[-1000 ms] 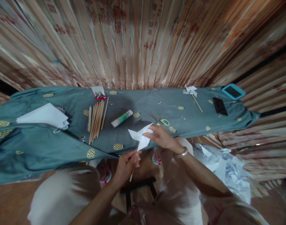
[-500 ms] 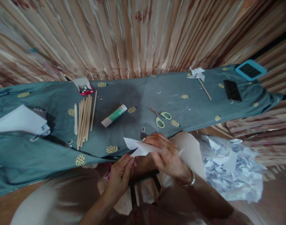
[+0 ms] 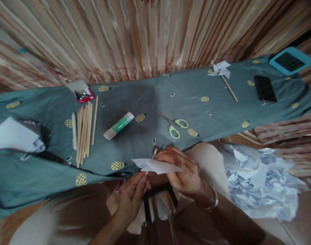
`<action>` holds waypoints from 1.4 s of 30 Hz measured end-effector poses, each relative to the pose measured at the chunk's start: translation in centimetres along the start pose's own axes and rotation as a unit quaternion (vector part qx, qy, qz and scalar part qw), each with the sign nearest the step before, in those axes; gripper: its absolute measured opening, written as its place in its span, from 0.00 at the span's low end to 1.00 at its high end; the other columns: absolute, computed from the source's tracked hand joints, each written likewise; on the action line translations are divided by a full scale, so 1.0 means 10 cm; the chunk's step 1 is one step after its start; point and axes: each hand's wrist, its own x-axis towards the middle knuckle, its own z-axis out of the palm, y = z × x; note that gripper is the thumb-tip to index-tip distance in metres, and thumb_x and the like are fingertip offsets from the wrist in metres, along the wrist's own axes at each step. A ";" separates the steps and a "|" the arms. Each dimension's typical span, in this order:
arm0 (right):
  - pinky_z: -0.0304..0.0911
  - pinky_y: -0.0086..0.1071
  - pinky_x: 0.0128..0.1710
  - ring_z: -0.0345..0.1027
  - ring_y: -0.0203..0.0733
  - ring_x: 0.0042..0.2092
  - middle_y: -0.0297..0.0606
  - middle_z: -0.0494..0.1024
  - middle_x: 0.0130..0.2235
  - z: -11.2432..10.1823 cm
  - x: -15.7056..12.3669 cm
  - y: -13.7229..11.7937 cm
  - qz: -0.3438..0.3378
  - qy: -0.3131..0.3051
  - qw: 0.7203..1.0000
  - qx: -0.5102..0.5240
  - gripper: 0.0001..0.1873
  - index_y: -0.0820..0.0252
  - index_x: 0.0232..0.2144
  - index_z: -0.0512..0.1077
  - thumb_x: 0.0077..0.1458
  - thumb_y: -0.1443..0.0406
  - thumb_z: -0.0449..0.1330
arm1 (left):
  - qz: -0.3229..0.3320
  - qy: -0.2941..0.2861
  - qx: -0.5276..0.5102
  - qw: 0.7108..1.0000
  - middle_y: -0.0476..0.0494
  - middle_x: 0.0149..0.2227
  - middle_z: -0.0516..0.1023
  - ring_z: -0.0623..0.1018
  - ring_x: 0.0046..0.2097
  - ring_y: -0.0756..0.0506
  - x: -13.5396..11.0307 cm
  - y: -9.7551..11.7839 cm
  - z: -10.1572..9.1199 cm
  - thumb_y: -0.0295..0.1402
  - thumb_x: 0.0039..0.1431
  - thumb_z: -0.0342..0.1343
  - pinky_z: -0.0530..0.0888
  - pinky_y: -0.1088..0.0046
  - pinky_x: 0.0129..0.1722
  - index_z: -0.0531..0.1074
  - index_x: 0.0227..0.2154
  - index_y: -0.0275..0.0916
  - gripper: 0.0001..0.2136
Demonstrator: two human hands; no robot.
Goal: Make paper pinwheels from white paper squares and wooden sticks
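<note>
At the table's front edge, my right hand [image 3: 183, 172] is closed on a folded white paper pinwheel [image 3: 155, 166], seen nearly edge-on. A thin wooden stick [image 3: 154, 153] pokes up behind the paper, its lower part showing below near my left fingertips. My left hand [image 3: 133, 190] is pinched around that stick just beneath the pinwheel. Whether stick and paper are joined is hidden by my fingers and the paper. Scissors [image 3: 174, 126] with light green handles lie on the cloth beyond my hands. Left of them is a green and white glue stick [image 3: 119, 126].
Several wooden sticks [image 3: 84, 132] lie beside a white candle-like rod [image 3: 74, 131] and an opened box of metal pins [image 3: 85, 95]. White paper sheets [image 3: 14, 134] are at left. A finished pinwheel [image 3: 221, 69], phone [image 3: 265, 89] and blue-framed timer [image 3: 290, 61] lie right. Paper scraps fill a bag [image 3: 262, 183].
The pinwheel has tipped flatter, and more of the stick now shows behind it. Both hands keep their grip. The camera view has shifted slightly.
</note>
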 end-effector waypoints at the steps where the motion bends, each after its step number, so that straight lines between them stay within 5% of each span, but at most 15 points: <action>1: 0.74 0.35 0.43 0.75 0.41 0.40 0.40 0.80 0.36 0.00 0.00 0.00 0.003 0.003 1.000 0.004 0.14 0.59 0.46 0.68 0.59 0.76 0.53 | -0.021 0.002 -0.022 1.000 0.50 0.20 0.66 0.65 0.23 0.52 0.00 0.00 0.01 0.49 0.62 0.52 0.62 0.78 0.23 0.70 0.22 0.37 0.21; 10: 0.74 0.35 0.40 0.75 0.41 0.38 0.39 0.79 0.35 -0.02 -0.01 0.02 0.042 0.006 0.999 0.005 0.13 0.58 0.44 0.69 0.59 0.75 0.53 | -0.073 0.000 -0.112 0.991 0.52 0.20 0.67 0.60 0.19 0.55 0.00 -0.01 -0.02 0.50 0.58 0.58 0.57 0.80 0.19 0.74 0.29 0.36 0.19; 15: 0.74 0.36 0.41 0.76 0.41 0.39 0.39 0.80 0.36 -0.01 0.00 0.02 0.038 0.006 0.999 0.007 0.13 0.58 0.45 0.70 0.60 0.74 0.54 | -0.039 -0.004 -0.092 0.995 0.53 0.17 0.64 0.60 0.19 0.55 0.00 0.05 -0.02 0.49 0.59 0.58 0.58 0.79 0.19 0.73 0.22 0.36 0.21; 42: 0.75 0.37 0.39 0.76 0.41 0.37 0.39 0.80 0.36 -0.06 0.01 0.01 0.041 0.002 0.999 0.010 0.13 0.58 0.46 0.69 0.60 0.74 0.55 | -0.015 0.006 0.003 1.000 0.50 0.20 0.71 0.67 0.20 0.53 -0.08 -0.03 -0.09 0.45 0.64 0.54 0.64 0.78 0.22 0.76 0.26 0.37 0.18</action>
